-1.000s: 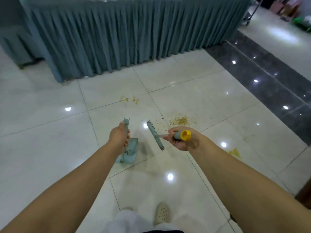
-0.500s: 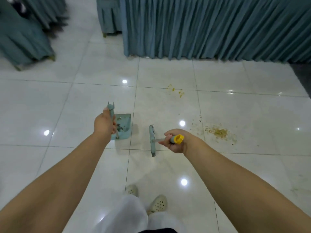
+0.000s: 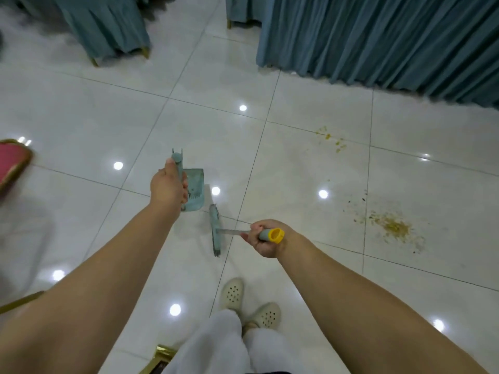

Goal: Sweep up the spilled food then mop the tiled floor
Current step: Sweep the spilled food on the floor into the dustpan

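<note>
The left hand [image 3: 168, 188] has its grip wrapped round the upright handle of a pale teal dustpan [image 3: 195, 194], whose pan sits on the white tiled floor [image 3: 81, 125] just ahead of it; the right hand [image 3: 263, 238] has its grip clenched round the yellow-capped handle of a broom [image 3: 216, 230], whose teal head lies on the floor just right of the dustpan, the two apart; the larger patch of spilled food [image 3: 393, 227] lies well to the right of the broom, one tile over; a smaller scatter of yellow crumbs [image 3: 330, 137] lies farther off, toward the blue-green table skirt [image 3: 378, 36]; cream clogs [image 3: 232, 294] stand below the broom; a red chair seat [image 3: 10, 160] shows at the left edge.
</note>
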### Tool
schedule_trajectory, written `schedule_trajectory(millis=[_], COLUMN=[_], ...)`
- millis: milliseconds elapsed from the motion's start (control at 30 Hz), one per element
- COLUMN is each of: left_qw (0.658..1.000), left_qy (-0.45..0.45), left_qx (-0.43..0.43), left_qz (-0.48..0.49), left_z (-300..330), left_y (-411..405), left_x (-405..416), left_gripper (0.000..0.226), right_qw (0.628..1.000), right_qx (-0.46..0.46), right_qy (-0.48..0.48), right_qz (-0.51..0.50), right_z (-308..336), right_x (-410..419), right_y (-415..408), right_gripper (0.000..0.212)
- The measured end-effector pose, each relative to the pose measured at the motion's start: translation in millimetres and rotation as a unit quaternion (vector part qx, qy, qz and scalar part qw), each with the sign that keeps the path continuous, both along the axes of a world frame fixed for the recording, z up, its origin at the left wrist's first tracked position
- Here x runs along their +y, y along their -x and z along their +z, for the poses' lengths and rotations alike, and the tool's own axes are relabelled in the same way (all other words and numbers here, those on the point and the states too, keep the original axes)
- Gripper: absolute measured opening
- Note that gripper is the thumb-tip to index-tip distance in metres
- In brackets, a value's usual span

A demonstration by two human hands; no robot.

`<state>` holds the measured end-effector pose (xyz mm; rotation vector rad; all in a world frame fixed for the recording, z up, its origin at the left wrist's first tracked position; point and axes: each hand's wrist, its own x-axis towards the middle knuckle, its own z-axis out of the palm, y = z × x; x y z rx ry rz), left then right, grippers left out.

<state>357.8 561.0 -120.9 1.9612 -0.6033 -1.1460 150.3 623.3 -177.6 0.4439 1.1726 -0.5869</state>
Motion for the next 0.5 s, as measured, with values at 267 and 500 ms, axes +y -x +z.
schedule_trajectory(millis=[267, 500], left_qw=[0.998, 0.996], left_qy=[-0.014, -0.037], left_qx=[0.049, 0.081], left_qz=[0.030, 0.025], left_z=[-19, -41], left_y=[6, 29], left_x=[-4, -13], left_gripper=[0.051, 0.051], right_qw=[0.992, 0.973], right_qx=[0.028, 0.070], right_qy=[-0.012, -0.011], right_qz=[-0.120, -0.221], right_z=[-20, -15], right_x=[1, 5], right_y=[53, 106], right_gripper=[0.007, 0.020])
